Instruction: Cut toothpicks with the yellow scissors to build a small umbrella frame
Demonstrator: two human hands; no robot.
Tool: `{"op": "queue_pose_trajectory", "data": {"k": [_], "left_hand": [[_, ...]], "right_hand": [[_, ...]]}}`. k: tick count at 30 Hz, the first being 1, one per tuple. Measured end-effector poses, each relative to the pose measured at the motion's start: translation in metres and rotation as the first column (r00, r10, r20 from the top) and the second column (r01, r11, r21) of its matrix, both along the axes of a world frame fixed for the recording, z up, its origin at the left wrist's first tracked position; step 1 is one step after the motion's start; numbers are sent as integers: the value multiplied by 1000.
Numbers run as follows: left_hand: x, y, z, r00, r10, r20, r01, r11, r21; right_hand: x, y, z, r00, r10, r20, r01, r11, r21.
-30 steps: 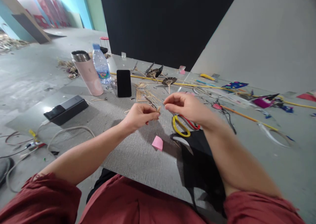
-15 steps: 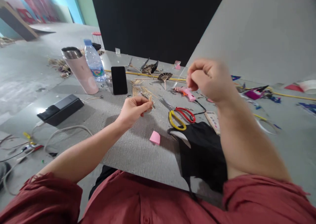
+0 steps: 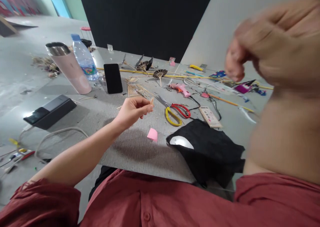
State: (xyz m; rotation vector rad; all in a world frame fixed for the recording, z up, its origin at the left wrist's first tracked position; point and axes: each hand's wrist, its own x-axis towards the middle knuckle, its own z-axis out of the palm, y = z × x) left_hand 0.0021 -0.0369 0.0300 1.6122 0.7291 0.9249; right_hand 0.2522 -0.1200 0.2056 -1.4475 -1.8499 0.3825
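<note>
My left hand [image 3: 133,111] is closed in a pinch over the table. Between its thumb and forefinger stands the tip of a small pale wooden stick [image 3: 152,101]. My right hand [image 3: 272,47] is raised close to the camera at the upper right, somewhat blurred. Its fingers are curled in, and whatever they may hold cannot be made out. Below my left hand lies a pink paper piece [image 3: 152,134]. Scissors [image 3: 177,113] with one red and one yellow handle lie right of that hand. Beyond them rests a pink glue gun [image 3: 180,89]. Thin wooden sticks [image 3: 137,88] are heaped behind my left hand.
A phone [image 3: 113,78], a pink tumbler [image 3: 71,70] and a water bottle [image 3: 85,58] stand at the left. Small black fans [image 3: 160,74] lie at the back. Black cloth [image 3: 207,150] covers the near right. A dark device [image 3: 50,112] with a cable sits far left.
My right hand has moved up and to the right, nearer the camera. My left hand keeps its pinch. The whole view has shifted, showing more of the table's right side.
</note>
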Motion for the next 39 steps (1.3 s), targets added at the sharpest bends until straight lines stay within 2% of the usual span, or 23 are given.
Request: {"op": "queue_pose_trajectory", "data": {"k": [1,2,3,5,6,7,8,9,11,13,15,19,21,24,28,29,31,35,39], "left_hand": [[0,-1,0,1000,0,-2,0,1000,1],[0,-1,0,1000,3,2,-3,1000,0],[0,-1,0,1000,7,9,-7,1000,-1],[0,0,-1,1000,9,24,-9,1000,0],[0,1,-1,1000,6,29,-6,1000,2],[0,1,-1,1000,1,31,-1,1000,4],[0,1,0,1000,-4,30,4,1000,6],[0,1,0,1000,-9,27,8,1000,6],[0,1,0,1000,-17,27,16,1000,7],[0,0,0,999,-20,32,20,1000,5],[0,-1,1,999,-17,37,17,1000,1],[1,0,0,999,-5,39,5,1000,-7],[2,0,0,999,-4,43,4,1000,-5],[2,2,-2,999,1,52,0,1000,-9],[3,2,-3,998,-2,60,3,1000,-22],[4,2,-3,998,-10,57,12,1000,-27],[5,0,-3,998,-40,48,43,998,-51],[9,-8,-4,987,-162,-12,159,977,-142],[11,-13,-7,973,-227,-52,211,954,-213]], "right_hand": [[-1,1,-5,993,11,116,-10,1000,-15],[-1,5,-14,971,89,223,-58,988,-142],[0,9,-28,943,194,271,-103,942,-319],[4,16,-65,864,303,402,6,793,-609],[7,16,-85,847,328,418,61,721,-690],[10,11,-105,843,342,414,86,675,-733],[12,3,-123,832,347,432,103,670,-736],[14,-9,-139,807,338,485,131,698,-704],[17,-41,-162,779,177,602,275,766,-581],[21,-77,-177,748,-6,664,398,804,-442],[28,-107,-188,754,-110,648,428,830,-358],[60,-140,-204,779,-275,563,491,826,-276],[80,-142,-207,798,-291,527,481,835,-267],[100,-132,-201,813,-292,504,478,829,-291],[93,-98,-181,789,-303,534,486,839,-243],[86,-86,-177,794,-320,516,481,851,-213],[67,-59,-173,840,-281,465,432,864,-258],[32,-6,-180,873,-202,443,352,890,-289],[15,25,-192,812,-76,579,331,877,-349]]}}
